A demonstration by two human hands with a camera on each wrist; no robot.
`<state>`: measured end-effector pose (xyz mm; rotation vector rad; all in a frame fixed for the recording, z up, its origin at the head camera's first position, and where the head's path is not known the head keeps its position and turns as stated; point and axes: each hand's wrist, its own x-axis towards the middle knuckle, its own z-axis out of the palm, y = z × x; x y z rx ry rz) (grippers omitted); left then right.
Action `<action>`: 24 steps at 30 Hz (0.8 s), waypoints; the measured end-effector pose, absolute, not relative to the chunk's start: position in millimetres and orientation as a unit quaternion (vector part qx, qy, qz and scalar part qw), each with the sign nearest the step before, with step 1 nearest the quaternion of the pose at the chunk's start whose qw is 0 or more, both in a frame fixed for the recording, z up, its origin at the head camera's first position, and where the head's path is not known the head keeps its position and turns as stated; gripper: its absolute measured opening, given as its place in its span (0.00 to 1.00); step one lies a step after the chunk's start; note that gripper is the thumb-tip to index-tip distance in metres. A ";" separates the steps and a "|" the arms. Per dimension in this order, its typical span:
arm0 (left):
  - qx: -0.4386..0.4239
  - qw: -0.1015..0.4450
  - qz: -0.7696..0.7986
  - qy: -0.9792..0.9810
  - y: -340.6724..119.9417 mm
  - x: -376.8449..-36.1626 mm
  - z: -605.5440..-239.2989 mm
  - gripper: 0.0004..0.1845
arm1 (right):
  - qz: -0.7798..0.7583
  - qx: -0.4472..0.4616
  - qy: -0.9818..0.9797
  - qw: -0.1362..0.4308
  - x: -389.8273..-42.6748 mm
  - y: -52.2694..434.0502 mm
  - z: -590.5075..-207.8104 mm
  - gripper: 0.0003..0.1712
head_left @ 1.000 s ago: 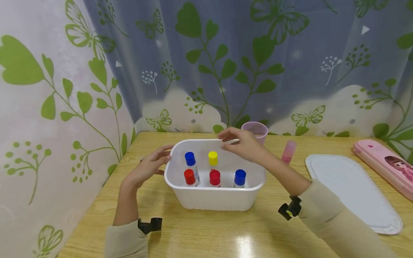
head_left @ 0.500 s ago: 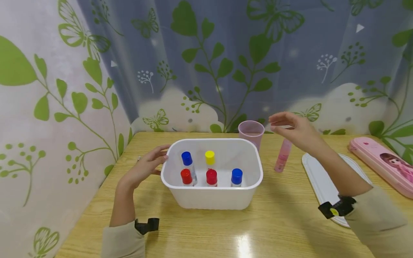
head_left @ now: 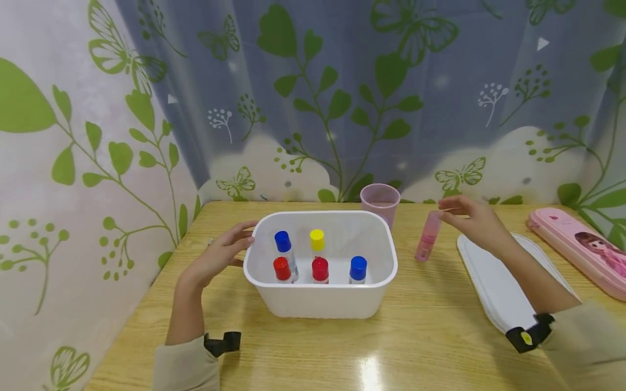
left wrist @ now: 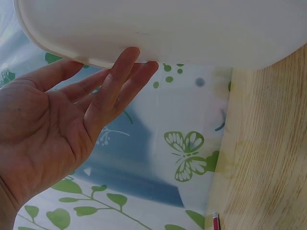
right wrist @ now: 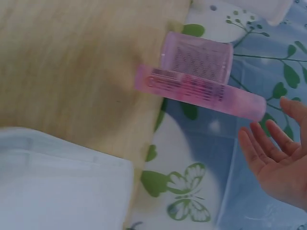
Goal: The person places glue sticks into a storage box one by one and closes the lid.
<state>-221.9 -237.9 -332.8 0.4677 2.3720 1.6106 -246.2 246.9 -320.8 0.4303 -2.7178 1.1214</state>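
Left fingers touch tub; right fingers near pink bottle (seemingly apart).

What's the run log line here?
left hand: touching white bin | right hand: near pink bottle, not gripping | pink bottle: upright on table

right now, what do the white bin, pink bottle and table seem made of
White bin: probably plastic, satin, with smooth walls and a rounded lip.
Pink bottle: likely plastic, its upper end looking frosted and translucent.
Table: wood or wood-look laminate; grain shows, and bright glare suggests gloss.
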 end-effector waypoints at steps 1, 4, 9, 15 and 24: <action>0.160 0.118 0.551 0.810 -237.9 -221.9 -332.9 0.28 | 0.377 0.144 -0.912 0.080 -246.9 246.6 -325.8 0.26; 0.160 0.118 0.551 0.810 -237.8 -221.7 -333.0 0.27 | 0.385 0.138 -0.909 0.077 -248.3 244.7 -339.0 0.27; 0.157 0.117 0.550 0.812 -237.6 -221.7 -332.7 0.27 | 0.396 0.132 -0.904 0.095 -249.3 240.8 -353.0 0.25; 0.157 0.116 0.551 0.812 -238.2 -222.4 -333.3 0.27 | 0.394 0.131 -0.902 0.116 -247.5 238.4 -355.6 0.23; 0.156 0.117 0.550 0.812 -237.6 -221.3 -332.5 0.27 | 0.371 0.134 -0.912 0.116 -239.4 236.9 -341.5 0.25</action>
